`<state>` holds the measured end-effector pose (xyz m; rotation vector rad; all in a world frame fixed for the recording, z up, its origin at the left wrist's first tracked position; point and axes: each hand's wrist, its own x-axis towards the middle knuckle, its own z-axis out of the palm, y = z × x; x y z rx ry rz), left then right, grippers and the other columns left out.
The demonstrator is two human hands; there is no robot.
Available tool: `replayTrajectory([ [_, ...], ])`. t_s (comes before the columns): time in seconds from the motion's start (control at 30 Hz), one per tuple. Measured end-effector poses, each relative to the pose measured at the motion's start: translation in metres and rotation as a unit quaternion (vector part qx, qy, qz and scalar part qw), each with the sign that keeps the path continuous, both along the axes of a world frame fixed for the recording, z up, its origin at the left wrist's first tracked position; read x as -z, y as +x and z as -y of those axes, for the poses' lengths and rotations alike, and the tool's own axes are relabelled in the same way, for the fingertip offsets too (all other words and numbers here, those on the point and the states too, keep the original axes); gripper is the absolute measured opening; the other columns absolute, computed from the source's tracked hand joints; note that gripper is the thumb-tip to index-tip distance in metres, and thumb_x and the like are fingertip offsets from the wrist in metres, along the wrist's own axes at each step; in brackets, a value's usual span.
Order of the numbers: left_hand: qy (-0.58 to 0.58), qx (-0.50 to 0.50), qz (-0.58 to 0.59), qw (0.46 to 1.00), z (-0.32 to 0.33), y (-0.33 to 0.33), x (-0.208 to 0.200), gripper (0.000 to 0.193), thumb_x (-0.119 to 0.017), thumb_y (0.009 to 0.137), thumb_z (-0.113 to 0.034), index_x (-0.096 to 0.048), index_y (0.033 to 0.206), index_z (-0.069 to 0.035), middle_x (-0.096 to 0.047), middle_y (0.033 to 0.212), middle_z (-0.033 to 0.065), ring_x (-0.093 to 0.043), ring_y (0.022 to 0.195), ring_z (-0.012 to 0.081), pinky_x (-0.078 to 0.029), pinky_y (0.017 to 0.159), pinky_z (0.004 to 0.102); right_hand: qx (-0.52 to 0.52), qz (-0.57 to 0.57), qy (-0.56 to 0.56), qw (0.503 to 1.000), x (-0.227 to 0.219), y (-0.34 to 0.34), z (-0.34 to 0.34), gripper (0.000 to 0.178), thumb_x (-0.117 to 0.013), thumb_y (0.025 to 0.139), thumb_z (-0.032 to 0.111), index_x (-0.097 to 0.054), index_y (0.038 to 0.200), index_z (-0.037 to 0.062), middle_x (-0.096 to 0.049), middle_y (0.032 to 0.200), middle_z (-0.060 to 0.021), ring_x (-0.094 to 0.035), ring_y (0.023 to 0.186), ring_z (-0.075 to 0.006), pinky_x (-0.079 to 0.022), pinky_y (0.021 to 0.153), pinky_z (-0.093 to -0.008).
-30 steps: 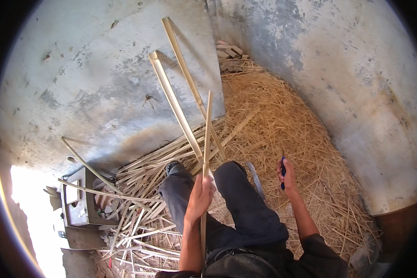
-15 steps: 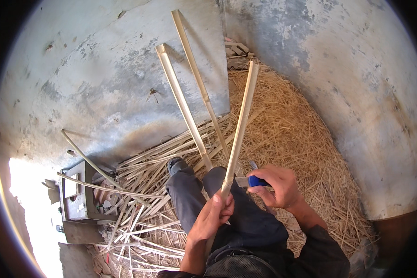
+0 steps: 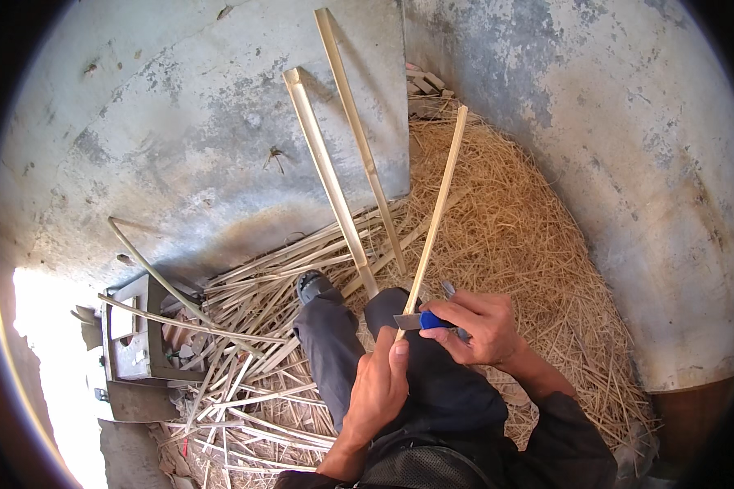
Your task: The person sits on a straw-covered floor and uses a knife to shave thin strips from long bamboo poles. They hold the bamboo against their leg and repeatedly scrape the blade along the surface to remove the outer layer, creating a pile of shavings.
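Observation:
My left hand (image 3: 378, 389) is closed round the lower part of a long, pale bamboo strip (image 3: 439, 204), which slants up and away to the right. A knife (image 3: 434, 319) with a blue grip is in my right hand (image 3: 488, 328), its fingers wrapped about the handle. Its short, broad blade lies across the strip just above my left hand, apparently touching it. Two more bamboo lengths, a wider split one (image 3: 328, 175) and a thinner one (image 3: 359, 134), stand tilted in front of me; the wider one's lower end is beside my knee.
Loose bamboo strips (image 3: 261, 277) cover the floor at the left, and a heap of straw-like shavings (image 3: 506, 204) spreads on the right. A battered metal box (image 3: 143, 359) holding scraps sits far left. Worn walls (image 3: 179, 122) close in the back, with broken bricks (image 3: 424, 84) at the corner.
The knife has moved left, bringing its blade over the strip. The held strip has turned and shows a narrower side. My two hands are closer together.

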<state>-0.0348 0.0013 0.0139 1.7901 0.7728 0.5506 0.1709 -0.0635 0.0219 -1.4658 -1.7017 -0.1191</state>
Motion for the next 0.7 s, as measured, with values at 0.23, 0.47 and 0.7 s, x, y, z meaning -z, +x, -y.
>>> replayTrajectory([
  [0.23,0.033,-0.019,-0.022,0.999,0.0,0.003,0.008,0.022,-0.044,0.118,-0.022,-0.049,0.11,-0.001,-0.056,0.072,0.0298,-0.059,0.071,0.057,-0.042,0.06,0.0593,0.02,0.014,0.006,1.0,0.001,0.004,-0.003,0.03,-0.088,0.089,0.032,-0.081,0.105,0.0075,-0.066,0.071,-0.004,-0.06,0.053,-0.0202,-0.046,0.048,-0.035],
  [0.47,0.043,-0.028,-0.072,0.996,0.006,-0.004,0.015,0.024,-0.045,0.117,-0.024,-0.049,0.11,-0.001,-0.058,0.071,0.0318,-0.061,0.071,0.0581,-0.042,0.061,0.0635,0.067,0.015,0.01,0.998,0.003,0.029,-0.007,0.028,-0.083,0.094,0.031,-0.08,0.103,0.0045,-0.073,0.079,-0.008,-0.068,0.059,-0.0237,-0.052,0.053,-0.0343],
  [0.7,0.056,-0.028,-0.079,0.995,0.007,-0.012,0.018,0.024,-0.047,0.117,-0.023,-0.049,0.111,0.0,-0.058,0.069,0.0313,-0.061,0.071,0.058,-0.042,0.061,0.0627,0.072,0.028,0.027,0.997,0.001,0.042,-0.017,0.03,-0.083,0.095,0.033,-0.079,0.103,0.0036,-0.073,0.078,-0.009,-0.069,0.06,-0.023,-0.053,0.053,-0.0345],
])
